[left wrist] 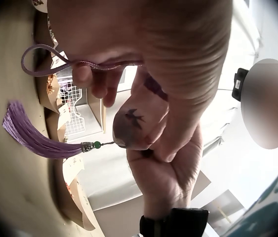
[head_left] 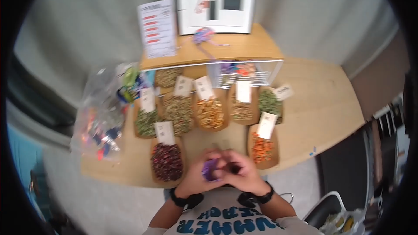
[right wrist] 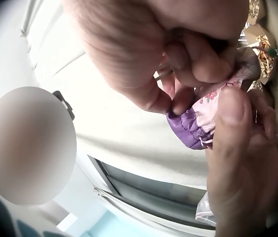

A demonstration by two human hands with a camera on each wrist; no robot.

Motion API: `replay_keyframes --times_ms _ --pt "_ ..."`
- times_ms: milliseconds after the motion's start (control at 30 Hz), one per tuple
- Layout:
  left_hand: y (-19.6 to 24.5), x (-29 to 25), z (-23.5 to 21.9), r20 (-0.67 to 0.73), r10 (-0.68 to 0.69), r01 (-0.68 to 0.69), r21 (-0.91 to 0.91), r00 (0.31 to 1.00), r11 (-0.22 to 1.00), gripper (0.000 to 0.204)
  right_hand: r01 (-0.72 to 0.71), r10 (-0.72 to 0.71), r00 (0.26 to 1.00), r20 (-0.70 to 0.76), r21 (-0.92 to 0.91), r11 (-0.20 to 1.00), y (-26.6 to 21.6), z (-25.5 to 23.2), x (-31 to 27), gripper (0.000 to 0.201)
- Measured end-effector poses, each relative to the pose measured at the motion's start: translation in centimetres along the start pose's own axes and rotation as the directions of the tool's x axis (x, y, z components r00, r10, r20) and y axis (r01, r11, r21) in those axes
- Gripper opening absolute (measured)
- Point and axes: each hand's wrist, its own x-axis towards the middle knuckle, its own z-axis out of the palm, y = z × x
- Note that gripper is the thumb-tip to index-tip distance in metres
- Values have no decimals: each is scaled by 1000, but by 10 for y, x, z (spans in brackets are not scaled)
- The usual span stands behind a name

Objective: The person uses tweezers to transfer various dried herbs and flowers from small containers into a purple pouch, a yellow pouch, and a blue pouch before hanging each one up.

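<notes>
A small pink floral drawstring pouch (right wrist: 212, 109) with a gathered purple top (right wrist: 185, 131) is held between both hands in front of the chest. My left hand (head_left: 197, 177) grips its body, thumb along the side. The right hand (head_left: 249, 175) pinches the edge of the purple top between thumb and fingers. From the pouch's lower end hangs a purple tassel (left wrist: 42, 138) with a green bead (left wrist: 97, 144). A loop of purple cord (left wrist: 40, 74) trails out beneath the left hand. Fingers hide much of the pouch, including its inside.
Boat-shaped trays of dried herbs with white labels stand around the table: dark red petals (head_left: 167, 163) at left, orange pieces (head_left: 262, 150) at right, several behind. A plastic bag (head_left: 98, 122) lies far left. At the back are a wooden shelf (head_left: 257, 45) and a printed sheet (head_left: 157, 28).
</notes>
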Motion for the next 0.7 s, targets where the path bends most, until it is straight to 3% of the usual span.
replay_keyframes --times_ms 33,67,100,200,300,367,433,500,567,633,667,700 --pt "-3 -2 -1 62 -137 138 -9 989 990 72 31 -30 1000 -7 20 999 2 1 1 41" --pt "-11 -4 7 16 -78 79 -260 997 962 65 48 -46 999 20 -85 995 -1 -6 1 41" --pt "-11 -1 9 -16 -50 44 -276 999 960 58 62 -53 997 54 -184 981 -3 -13 1 40" --pt "-1 11 7 9 -46 47 -190 999 981 58 68 -68 998 7 -137 988 -10 -23 0 43" --pt "9 22 10 -52 -8 5 -52 999 999 57 59 -61 997 -37 -63 996 -10 -44 -1 38" --pt "13 26 18 -268 -99 77 -92 958 993 58 168 -193 953 -232 -126 978 -4 -67 -5 29" --pt "2 28 25 -360 -102 71 -100 927 992 59 -22 13 940 -340 -21 1000 -17 -86 -15 20" --pt "4 30 18 -293 122 -13 347 948 938 62 -6 -21 947 -321 -81 997 -17 -98 -19 16" --pt "12 32 18 -295 151 -6 439 943 898 63 -52 29 948 -318 -66 996 -18 -90 -19 19" --pt "18 36 23 -266 191 -30 512 945 859 64 -34 -58 962 -267 -329 944 -8 -86 -19 34" --pt "22 37 25 -257 182 -22 524 949 852 64 72 -173 954 -244 -372 925 0 -75 -12 51" --pt "24 37 27 -247 175 -16 535 953 845 64 72 -170 955 -242 -368 927 -1 -67 -11 51"
